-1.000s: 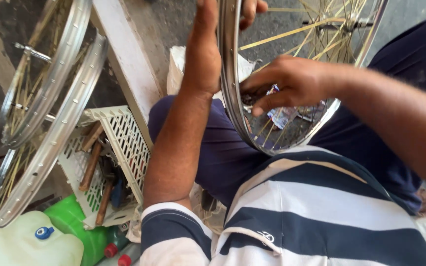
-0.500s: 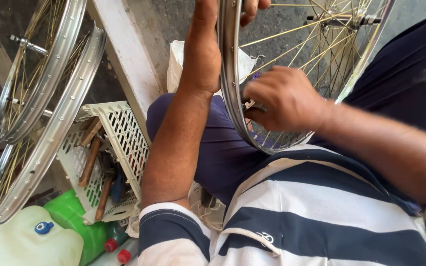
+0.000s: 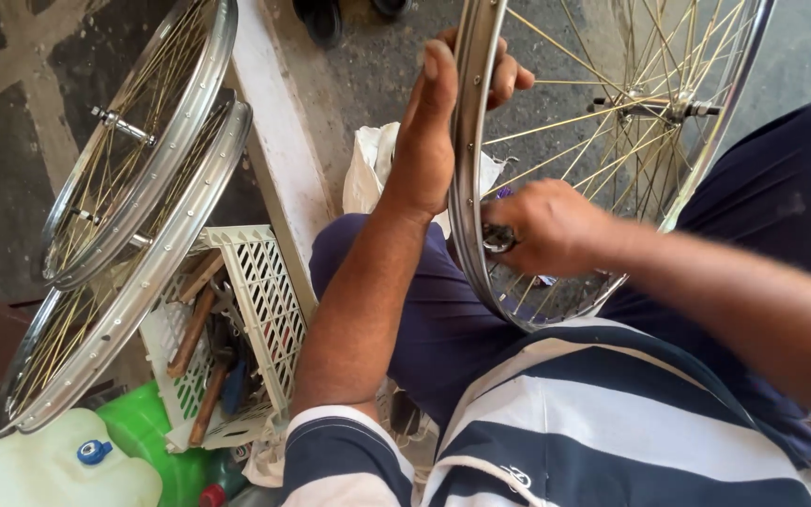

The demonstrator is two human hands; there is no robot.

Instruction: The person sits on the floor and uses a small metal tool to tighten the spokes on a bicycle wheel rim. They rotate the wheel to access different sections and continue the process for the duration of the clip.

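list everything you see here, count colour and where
spoked wheel: 1, silver rim, upright on the lap, held by both hands
small tool: 1, metal, at the rim in the right hand
spare wheels: 2, silver, leaning at left
crate: 1, white lattice, left of the knee
wooden-handled tools: several, brown, inside the crate
jug: 1, white with blue cap, bottom left
left hand: grips the rim's top
right hand: at the rim's lower part

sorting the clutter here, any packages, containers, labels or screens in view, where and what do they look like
Pale jerrycan, bottom left: boxy, blue cap.
Green container, beside it: rounded, bright green.
White lattice crate, left of the knee: holds wooden-handled tools.
White bag, behind the left hand: crumpled.
No screens or signs.
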